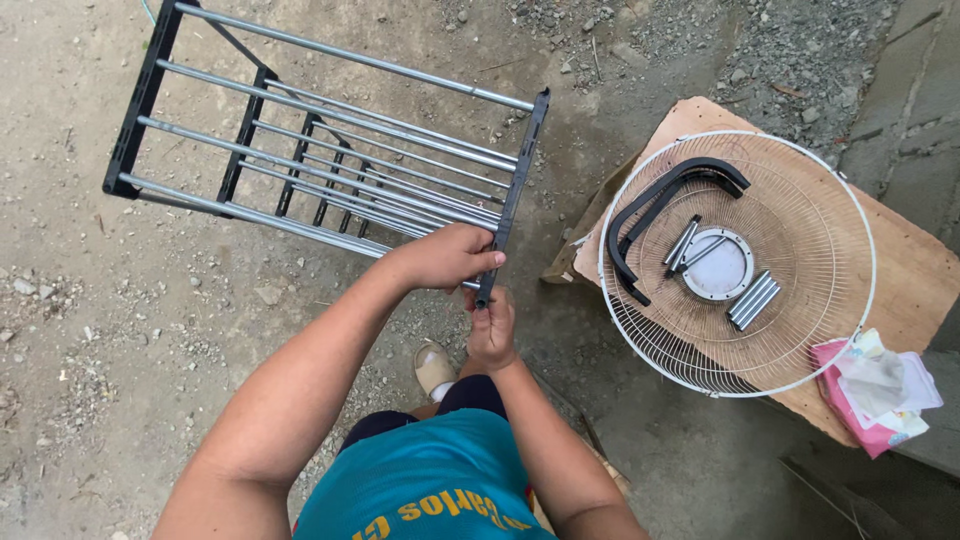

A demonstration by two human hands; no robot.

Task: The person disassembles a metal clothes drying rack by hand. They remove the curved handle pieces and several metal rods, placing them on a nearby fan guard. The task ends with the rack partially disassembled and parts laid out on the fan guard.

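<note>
Nearest us, our right hand [491, 335] pinches the lower tip of the rack's black end bar [512, 195] while our left hand [445, 256] closes around it just above, steadying the metal-tube rack [330, 150] upright on the gravel ground [120, 330]. Farther right, a white fan grille [800, 330] on a plywood board [925, 275] serves as a tray, apparently to keep black curved brackets [660, 205] and short tubes [752, 299] from rolling off.

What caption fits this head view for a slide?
Both hands, left hand and right hand, grip the black end frame of a metal-tube rack beside a white fan guard.
</note>
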